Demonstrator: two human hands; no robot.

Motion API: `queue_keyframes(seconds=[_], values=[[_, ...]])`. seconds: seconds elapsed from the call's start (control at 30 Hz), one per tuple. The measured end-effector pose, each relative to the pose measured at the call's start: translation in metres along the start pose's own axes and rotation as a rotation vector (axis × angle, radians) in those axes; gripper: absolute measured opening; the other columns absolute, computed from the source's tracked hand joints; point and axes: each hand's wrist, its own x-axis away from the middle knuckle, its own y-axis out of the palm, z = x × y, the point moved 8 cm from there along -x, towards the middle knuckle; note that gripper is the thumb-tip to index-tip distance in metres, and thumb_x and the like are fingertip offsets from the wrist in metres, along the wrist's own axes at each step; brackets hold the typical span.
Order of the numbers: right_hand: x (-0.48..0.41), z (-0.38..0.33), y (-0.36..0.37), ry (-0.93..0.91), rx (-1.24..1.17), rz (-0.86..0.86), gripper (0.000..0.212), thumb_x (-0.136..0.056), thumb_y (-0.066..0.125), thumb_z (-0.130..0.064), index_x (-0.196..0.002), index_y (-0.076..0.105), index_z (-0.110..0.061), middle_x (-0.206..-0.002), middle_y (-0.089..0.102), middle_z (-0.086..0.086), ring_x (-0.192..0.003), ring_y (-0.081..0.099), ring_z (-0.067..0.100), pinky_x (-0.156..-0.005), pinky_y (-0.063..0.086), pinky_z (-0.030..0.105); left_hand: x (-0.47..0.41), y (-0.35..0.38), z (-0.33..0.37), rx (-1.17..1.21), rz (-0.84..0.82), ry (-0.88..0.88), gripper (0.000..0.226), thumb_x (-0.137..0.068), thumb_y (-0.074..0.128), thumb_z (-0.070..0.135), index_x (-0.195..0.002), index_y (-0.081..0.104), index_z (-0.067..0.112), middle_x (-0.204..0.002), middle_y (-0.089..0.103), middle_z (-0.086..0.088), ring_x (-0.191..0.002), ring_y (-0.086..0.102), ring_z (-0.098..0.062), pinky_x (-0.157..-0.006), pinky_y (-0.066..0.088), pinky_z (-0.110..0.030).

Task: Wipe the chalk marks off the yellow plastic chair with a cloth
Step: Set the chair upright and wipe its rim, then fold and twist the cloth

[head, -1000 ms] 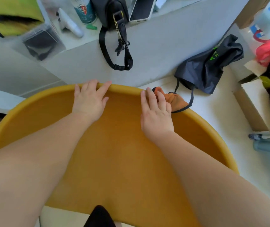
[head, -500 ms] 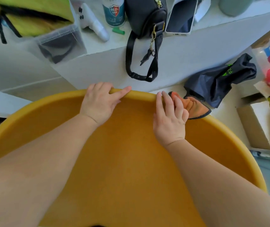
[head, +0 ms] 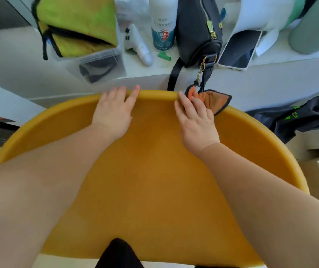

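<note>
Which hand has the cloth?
The right hand: it presses the orange cloth against the rim of the yellow chair. The left hand rests bare on the rim.

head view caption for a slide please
Wiping the yellow chair: right hand presses orange cloth on the rim, left hand rests flat nearby

Reaching up from lower corners with bare left forearm (head: 44, 176), right forearm (head: 267, 190). Pressing left hand (head: 114, 113) flat, fingers straight, upper centre-left. Laying right hand (head: 197, 122) palm-down, fingers extended, upper centre-right.
</note>
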Motion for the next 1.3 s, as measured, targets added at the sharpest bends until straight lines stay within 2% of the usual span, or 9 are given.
queue_keyframes(seconds=[0.1,0.23,0.47,0.6,0.7,0.83,1.0,1.1,1.3], values=[[-0.019,-0.005,-0.01,-0.039,-0.012,-0.05,0.07,-0.092,0.043,0.0,-0.159,0.026,-0.006,-0.171,0.01,0.008,-0.139,0.022,0.035,-0.108,0.033,0.05,0.01,0.012,-0.003,-0.009,-0.123,-0.104,0.122,-0.082,0.068,0.057,-0.156,-0.02,0.017,-0.165,-0.015,-0.02,-0.153,-0.005,-0.04,-0.123,0.01,-0.058],[-0.036,-0.006,-0.018,0.007,-0.181,0.039,0.065,-0.081,0.051,0.02,-0.144,0.047,0.009,-0.151,0.043,0.026,-0.12,0.048,0.046,-0.102,0.046,0.053,0.01,0.017,-0.001,0.211,-0.165,-0.187,0.123,-0.082,0.07,0.054,-0.155,-0.024,0.021,-0.161,-0.033,-0.012,-0.151,-0.022,-0.035,-0.122,0.018,-0.055],[0.0,-0.029,-0.061,0.125,-0.646,0.172,0.044,-0.089,0.054,0.015,-0.128,0.068,-0.001,-0.123,0.062,0.014,-0.115,0.058,0.031,-0.096,0.05,0.034,0.031,-0.013,-0.001,0.456,-0.186,-0.213,0.101,-0.087,0.067,0.052,-0.159,-0.001,0.031,-0.169,-0.007,-0.002,-0.155,-0.001,-0.026,-0.124,0.01,-0.054],[0.035,-0.05,-0.112,0.151,-0.76,0.187,0.04,-0.086,0.055,0.012,-0.116,0.074,-0.006,-0.112,0.066,0.008,-0.105,0.062,0.026,-0.091,0.049,0.03,0.086,-0.045,0.031,1.09,-0.266,-0.193,0.096,-0.083,0.079,0.035,-0.157,0.019,0.038,-0.165,0.02,0.003,-0.151,0.02,-0.015,-0.121,0.025,-0.038],[0.067,-0.074,-0.154,0.14,-0.826,0.114,0.039,-0.084,0.055,0.01,-0.11,0.077,-0.009,-0.106,0.069,0.006,-0.1,0.064,0.023,-0.088,0.052,0.029,0.13,-0.072,0.05,1.339,-0.275,-0.177,0.071,-0.082,0.082,0.023,-0.141,0.047,0.038,-0.143,0.053,0.005,-0.131,0.049,-0.013,-0.107,0.041,-0.033],[0.111,-0.091,-0.194,0.349,-0.887,-0.07,0.036,-0.09,0.055,0.006,-0.109,0.076,-0.016,-0.105,0.064,-0.007,-0.095,0.056,0.003,-0.081,0.039,0.002,0.176,-0.112,0.054,1.252,-0.321,-0.116,0.012,-0.089,0.07,0.017,-0.097,0.07,0.026,-0.094,0.066,0.012,-0.094,0.059,-0.015,-0.082,0.047,-0.036],[0.167,-0.1,-0.242,0.539,-1.008,-0.058,0.017,-0.095,0.067,-0.021,-0.11,0.075,-0.023,-0.104,0.071,-0.012,-0.094,0.065,0.006,-0.083,0.053,0.024,0.227,-0.167,0.05,1.485,-0.359,-0.083,0.003,-0.091,0.067,0.008,-0.092,0.068,0.005,-0.087,0.069,-0.008,-0.079,0.057,-0.009,-0.075,0.047,-0.026],[0.204,-0.108,-0.259,0.505,-0.933,-0.1,0.034,-0.085,0.077,-0.048,-0.112,0.072,-0.027,-0.102,0.067,-0.015,-0.092,0.06,0.003,-0.076,0.048,0.018,0.243,-0.196,0.043,1.517,-0.356,-0.071,0.021,-0.09,0.064,0.008,-0.074,0.052,0.004,-0.067,0.046,-0.001,-0.063,0.039,-0.011,-0.058,0.031,-0.026],[0.267,-0.103,-0.278,0.616,-0.683,-0.094,0.007,-0.086,0.063,-0.013,-0.081,0.062,-0.018,-0.072,0.058,-0.002,-0.072,0.055,0.02,-0.063,0.048,0.039,0.255,-0.247,0.063,1.429,-0.401,0.107,0.025,-0.088,0.061,0.01,-0.068,0.047,0.015,-0.067,0.044,-0.007,-0.066,0.038,-0.017,-0.063,0.03,-0.033]])
